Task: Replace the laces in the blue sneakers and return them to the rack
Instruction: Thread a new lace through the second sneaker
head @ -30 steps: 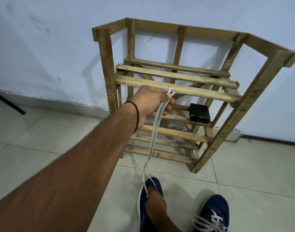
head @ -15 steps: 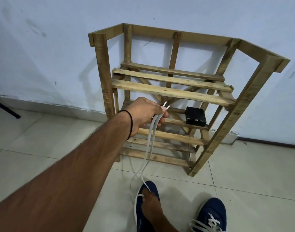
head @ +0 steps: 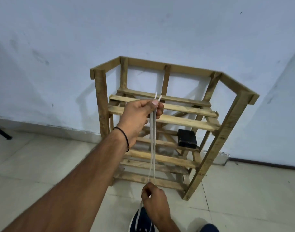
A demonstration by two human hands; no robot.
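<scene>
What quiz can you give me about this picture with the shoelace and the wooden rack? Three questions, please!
1. True or false: both tips of the white lace stick out above the left hand.
2. What sits on a shelf of the wooden rack? A) a black box B) a red ball C) a green bottle
3. Fill in: the right hand pinches the lace just above a blue ____.
Key: 1 true; 2 A; 3 sneaker.
</scene>
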